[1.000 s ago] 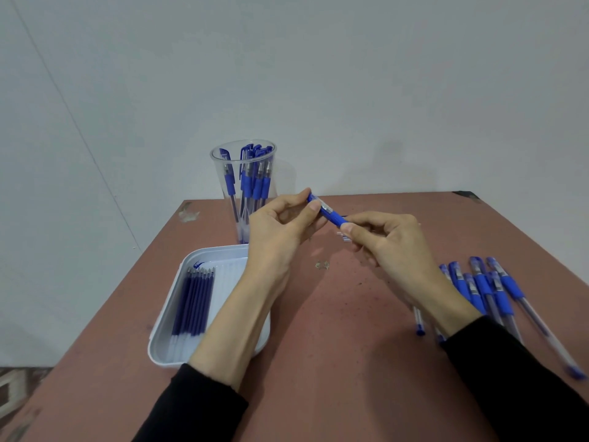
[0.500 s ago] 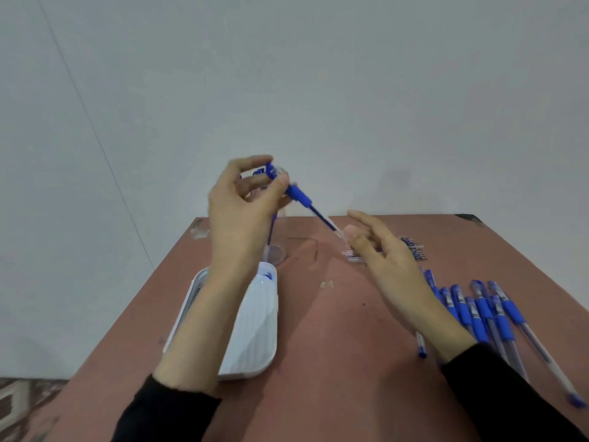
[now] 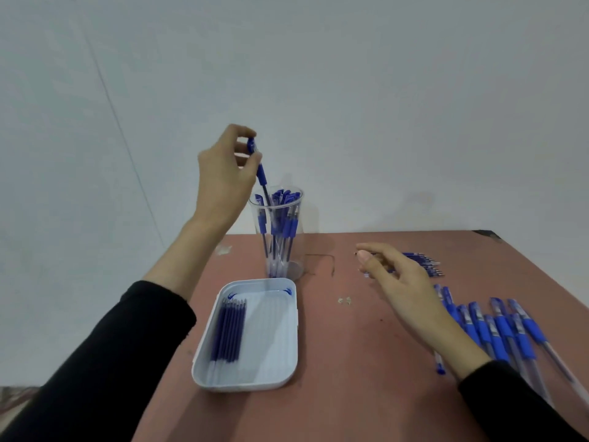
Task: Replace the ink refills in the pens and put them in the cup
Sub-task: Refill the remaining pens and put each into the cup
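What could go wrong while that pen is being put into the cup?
The left hand pinches the pen only at its top end, so its tip may snag on the many pens already crowding the cup and jam instead of sliding down. The cup is tall and narrow; a sideways push could tip it onto the white tray of refills close in front.
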The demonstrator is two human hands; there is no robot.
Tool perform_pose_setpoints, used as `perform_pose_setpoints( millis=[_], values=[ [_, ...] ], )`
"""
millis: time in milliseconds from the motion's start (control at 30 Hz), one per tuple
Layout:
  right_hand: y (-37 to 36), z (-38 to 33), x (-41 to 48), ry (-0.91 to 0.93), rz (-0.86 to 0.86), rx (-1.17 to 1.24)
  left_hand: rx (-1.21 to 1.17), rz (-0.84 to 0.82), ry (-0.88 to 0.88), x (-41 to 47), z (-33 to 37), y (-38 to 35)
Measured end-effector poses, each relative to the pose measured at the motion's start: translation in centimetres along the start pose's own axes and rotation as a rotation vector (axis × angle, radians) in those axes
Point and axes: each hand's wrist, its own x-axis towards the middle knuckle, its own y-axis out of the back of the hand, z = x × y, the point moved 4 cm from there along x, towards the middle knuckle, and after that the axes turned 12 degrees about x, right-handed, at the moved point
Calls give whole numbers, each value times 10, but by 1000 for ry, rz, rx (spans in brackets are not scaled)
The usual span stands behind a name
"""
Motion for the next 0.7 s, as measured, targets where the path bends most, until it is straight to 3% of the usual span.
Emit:
perform_pose_setpoints(
  millis=[300,700],
  values=[
    [-1,1,-1,6,-11,-33,143,-263,17,-15,-14,-33],
    [-3,1,-2,5,-26,-60,336,-474,2,-4,-7,-38]
  ],
)
